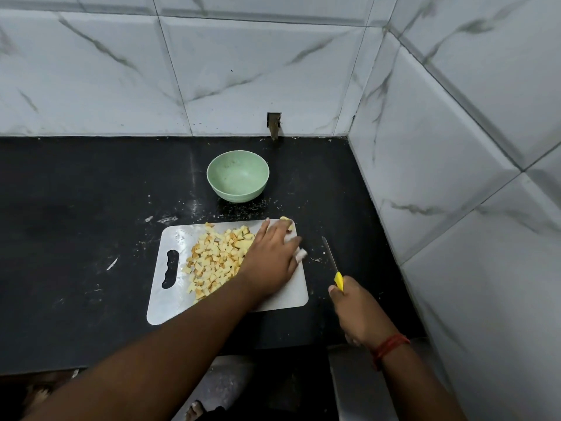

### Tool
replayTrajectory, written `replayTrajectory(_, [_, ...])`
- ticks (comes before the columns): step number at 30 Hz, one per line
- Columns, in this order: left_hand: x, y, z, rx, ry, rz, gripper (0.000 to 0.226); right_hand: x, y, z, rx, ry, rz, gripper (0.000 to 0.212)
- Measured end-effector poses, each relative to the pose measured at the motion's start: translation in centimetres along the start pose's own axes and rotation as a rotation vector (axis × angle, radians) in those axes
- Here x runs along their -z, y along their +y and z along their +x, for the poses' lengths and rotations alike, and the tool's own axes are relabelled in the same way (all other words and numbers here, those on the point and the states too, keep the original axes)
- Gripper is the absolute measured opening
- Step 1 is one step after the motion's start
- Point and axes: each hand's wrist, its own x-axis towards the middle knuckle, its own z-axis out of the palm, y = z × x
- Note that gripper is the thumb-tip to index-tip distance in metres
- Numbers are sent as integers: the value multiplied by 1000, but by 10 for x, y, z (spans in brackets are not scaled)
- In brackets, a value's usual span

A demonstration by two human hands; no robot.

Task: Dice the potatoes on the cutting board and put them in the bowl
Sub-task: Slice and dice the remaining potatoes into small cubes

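Left hand [273, 253] lies flat, fingers spread, on cutting board [170, 302], likely herding diced potato [212, 258]; one stray piece [285, 219] at far corner. Right hand [355, 311] grips knife [332, 264], held off board, clear of fingers. Bowl [238, 176] behind board holds nothing, path unobstructed

A: Where are the diced potatoes [212, 262]?

B: A loose heap of pale yellow cubes, some browned at the edges, lies on the grey cutting board [170, 302], just left of the left grip [273, 259]. One small piece [286, 220] sits at the board's far right corner, at that grip's fingertips.

A: And the bowl [238, 175]?

B: Light green, upright, nothing in it, on the tabletop beyond the board, apart from both grips.
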Motion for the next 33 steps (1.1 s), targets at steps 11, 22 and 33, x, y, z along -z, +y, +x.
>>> replayTrajectory(11, [6, -15, 33, 72, -90, -61, 40, 4, -22, 2, 29, -15, -10, 20])
replayTrajectory(22, [-2, -31, 14, 143, -137, -124, 41, -6, -32, 16, 40, -80, -46, 10])
replayTrajectory(33, [8, -32, 2, 99, -185, -82, 53, -19, -44, 25, -15, -131, -151, 32])
